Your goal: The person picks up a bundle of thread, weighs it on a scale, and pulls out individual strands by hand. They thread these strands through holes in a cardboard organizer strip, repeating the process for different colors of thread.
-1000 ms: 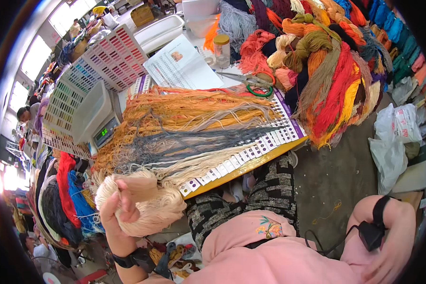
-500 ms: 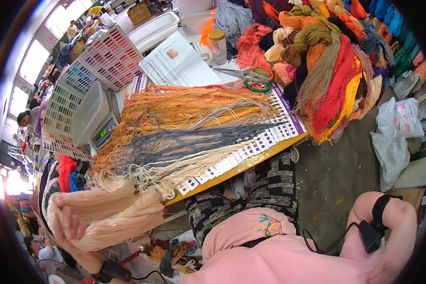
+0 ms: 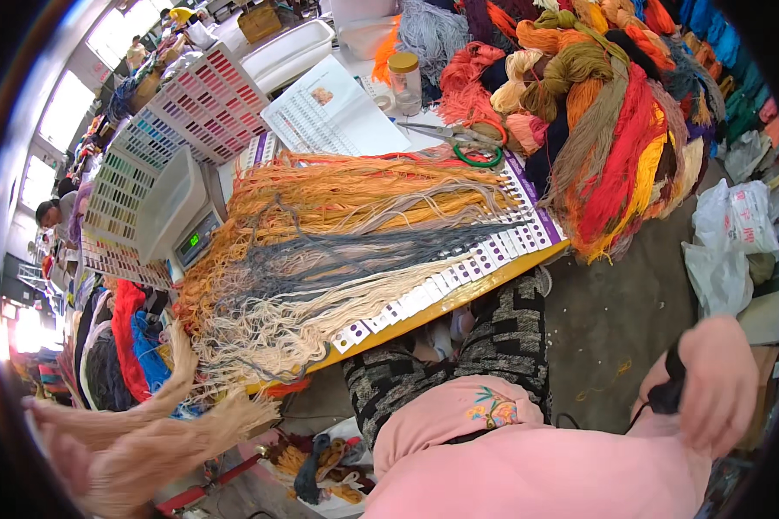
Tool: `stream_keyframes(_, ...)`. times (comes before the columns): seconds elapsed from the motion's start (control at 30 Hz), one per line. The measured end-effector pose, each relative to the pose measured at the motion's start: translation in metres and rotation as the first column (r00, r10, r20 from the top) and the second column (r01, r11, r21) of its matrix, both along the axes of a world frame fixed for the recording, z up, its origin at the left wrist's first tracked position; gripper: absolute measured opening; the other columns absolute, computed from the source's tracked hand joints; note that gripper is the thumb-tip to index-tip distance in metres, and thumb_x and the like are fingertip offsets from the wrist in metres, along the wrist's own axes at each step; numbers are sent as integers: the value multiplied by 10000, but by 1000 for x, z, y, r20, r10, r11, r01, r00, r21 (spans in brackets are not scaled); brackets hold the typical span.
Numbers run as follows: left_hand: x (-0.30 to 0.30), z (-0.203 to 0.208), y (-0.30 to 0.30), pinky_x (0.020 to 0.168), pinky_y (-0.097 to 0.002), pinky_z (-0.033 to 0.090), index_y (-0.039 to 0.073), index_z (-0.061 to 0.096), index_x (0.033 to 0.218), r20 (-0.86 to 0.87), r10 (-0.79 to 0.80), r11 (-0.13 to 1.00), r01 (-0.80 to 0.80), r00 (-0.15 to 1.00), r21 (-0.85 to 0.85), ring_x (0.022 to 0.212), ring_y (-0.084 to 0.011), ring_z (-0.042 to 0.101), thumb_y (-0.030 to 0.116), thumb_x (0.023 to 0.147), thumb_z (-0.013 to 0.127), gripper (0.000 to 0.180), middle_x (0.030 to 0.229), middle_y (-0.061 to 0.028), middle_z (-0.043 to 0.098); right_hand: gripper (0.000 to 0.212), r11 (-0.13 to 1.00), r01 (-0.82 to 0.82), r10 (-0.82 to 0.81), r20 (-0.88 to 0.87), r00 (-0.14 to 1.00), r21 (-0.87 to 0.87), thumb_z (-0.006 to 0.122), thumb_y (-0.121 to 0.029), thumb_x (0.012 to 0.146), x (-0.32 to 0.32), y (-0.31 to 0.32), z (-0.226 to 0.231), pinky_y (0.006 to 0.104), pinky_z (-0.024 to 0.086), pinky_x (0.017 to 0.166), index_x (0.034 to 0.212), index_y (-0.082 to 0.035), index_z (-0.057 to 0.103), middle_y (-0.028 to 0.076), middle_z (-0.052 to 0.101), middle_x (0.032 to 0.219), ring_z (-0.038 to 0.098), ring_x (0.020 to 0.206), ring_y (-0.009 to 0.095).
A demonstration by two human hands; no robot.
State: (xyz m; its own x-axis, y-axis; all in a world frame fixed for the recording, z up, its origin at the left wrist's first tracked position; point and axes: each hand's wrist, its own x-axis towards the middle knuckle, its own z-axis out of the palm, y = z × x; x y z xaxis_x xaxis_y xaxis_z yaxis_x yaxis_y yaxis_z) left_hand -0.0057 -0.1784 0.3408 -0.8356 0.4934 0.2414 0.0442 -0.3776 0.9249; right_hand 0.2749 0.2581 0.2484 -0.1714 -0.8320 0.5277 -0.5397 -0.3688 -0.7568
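Note:
At the lower left, beside the table, my left hand (image 3: 65, 445) is closed round a hank of pale beige thread (image 3: 182, 445). Its loose ends fan out towards the table corner, and motion blurs both hand and hank. My right hand (image 3: 720, 385) hangs at the far right beside my body, fingers loosely stretched downward with nothing visible in them. On the yellow-edged table (image 3: 433, 303) lie orange, grey and cream threads (image 3: 337, 233), fastened along white punched cards (image 3: 446, 281).
Scissors (image 3: 476, 143), a lidded clear jar (image 3: 404, 84) and a printed sheet (image 3: 333, 108) lie behind the threads. A digital scale (image 3: 197, 240) with a white tray stands left, before a colour chart (image 3: 160, 147). Coloured hanks (image 3: 580, 112) hang over the right edge; white plastic bags (image 3: 723, 246) sit beyond.
My left hand has moved left and down, pulling the beige hank away from the table corner. My right hand has swung into view from behind my forearm.

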Motion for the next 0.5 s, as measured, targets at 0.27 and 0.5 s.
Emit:
stream_keyframes(0.27,55,-171,161,833,-362,386,-55,377,1096,515,-389,863,498,764,-87,954,-255,495,133,781,468,378,1013,-184,504,48,66,942,-998,27,61,330,568,-31,680,-99,-48,-117,227,399,517,704,-5,537,48,515,656,498,578,119)
stream_keyframes(0.5,84,-236,219,888,-338,318,-36,252,1210,553,-567,809,537,610,237,1057,-217,401,300,850,339,500,1158,-152,389,83,393,835,-599,796,-85,385,546,-49,742,-118,-86,-148,181,412,487,777,25,561,35,547,701,507,561,77)
